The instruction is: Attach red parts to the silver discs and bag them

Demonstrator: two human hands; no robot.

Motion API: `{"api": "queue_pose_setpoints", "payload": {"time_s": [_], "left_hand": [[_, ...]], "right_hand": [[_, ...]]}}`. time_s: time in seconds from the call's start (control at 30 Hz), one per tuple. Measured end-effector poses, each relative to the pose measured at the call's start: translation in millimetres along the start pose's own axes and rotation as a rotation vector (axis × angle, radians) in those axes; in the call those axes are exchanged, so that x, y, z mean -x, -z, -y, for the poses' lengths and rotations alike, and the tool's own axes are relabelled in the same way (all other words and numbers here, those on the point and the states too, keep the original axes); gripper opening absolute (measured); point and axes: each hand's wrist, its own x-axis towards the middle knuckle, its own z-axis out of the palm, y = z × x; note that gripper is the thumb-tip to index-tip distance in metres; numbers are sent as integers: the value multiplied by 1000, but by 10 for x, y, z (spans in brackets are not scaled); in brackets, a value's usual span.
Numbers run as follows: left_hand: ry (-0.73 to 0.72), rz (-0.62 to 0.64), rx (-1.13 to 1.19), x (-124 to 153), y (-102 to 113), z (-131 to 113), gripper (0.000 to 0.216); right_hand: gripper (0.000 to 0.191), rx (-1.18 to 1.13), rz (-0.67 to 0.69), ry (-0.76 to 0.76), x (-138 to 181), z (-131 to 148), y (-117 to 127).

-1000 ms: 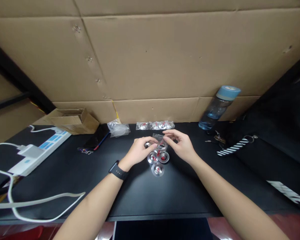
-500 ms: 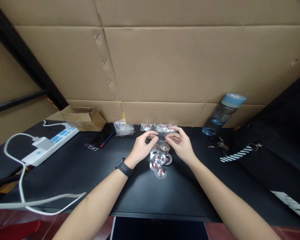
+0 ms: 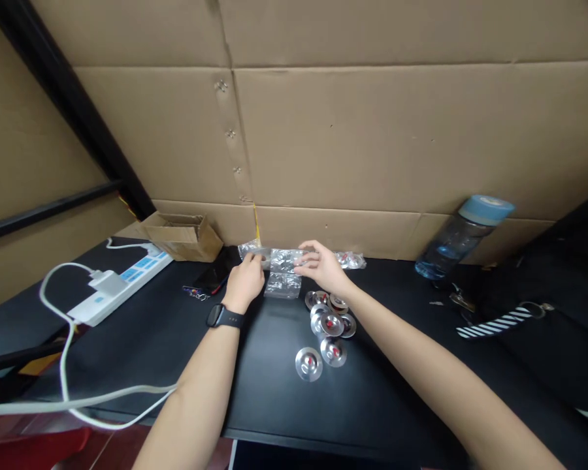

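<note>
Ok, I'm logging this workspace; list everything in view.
Loose discs: several, silver and red, centre
Wrapped discs: several, silver and red, back
Clear bags: several, transparent, back
Box: one, brown, back left
Phone: one, black, beside box
Power strip: one, white, left
Cables: some, white, left
Bottle: one, blue-lidded, back right
Keys: some, metallic, near bottle
Strap: one, black-white, right
Unclear bulk: one, black, right
Table: one, black, beneath
Wall: one, brown, behind
Frame: one, black, left
Watch: one, black, left wrist
Left hand: one, at bags
Right hand: one, at bags

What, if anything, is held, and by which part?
Cannot be told: the right hand is at the right edge of the clear plastic, the left hand beside it; grips unclear.
</note>
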Motion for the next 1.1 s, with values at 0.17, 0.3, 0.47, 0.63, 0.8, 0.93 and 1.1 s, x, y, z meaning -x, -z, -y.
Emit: {"api": "queue_pose_setpoints", "payload": {"time_s": [0.17, 0.3, 0.47, 0.63, 0.8, 0.93, 1.1], "left_hand": [[155, -106, 396, -119, -68, 147, 36], [227, -112, 554, -203, -89, 227, 45], [218, -98, 590, -232, -103, 283, 42], [144, -142, 388, -169, -45, 274, 69], [235, -189, 87, -103, 77, 215, 70], [309, -156, -42, -91, 103, 193, 62], [286, -116, -32, -116, 9, 228, 52]], "right_hand": [[60, 75, -17, 61, -468, -193, -208], [53, 149, 3, 107, -793, -260, -368], [43, 388, -84, 101, -1095, -339, -541], [41, 829, -106, 34, -1103, -328, -650], [51, 1113, -44, -97, -1010, -232, -747], [56, 1142, -32, -147, -960, -217, -843], [53, 1120, -62, -161, -970, -231, -930]]}}
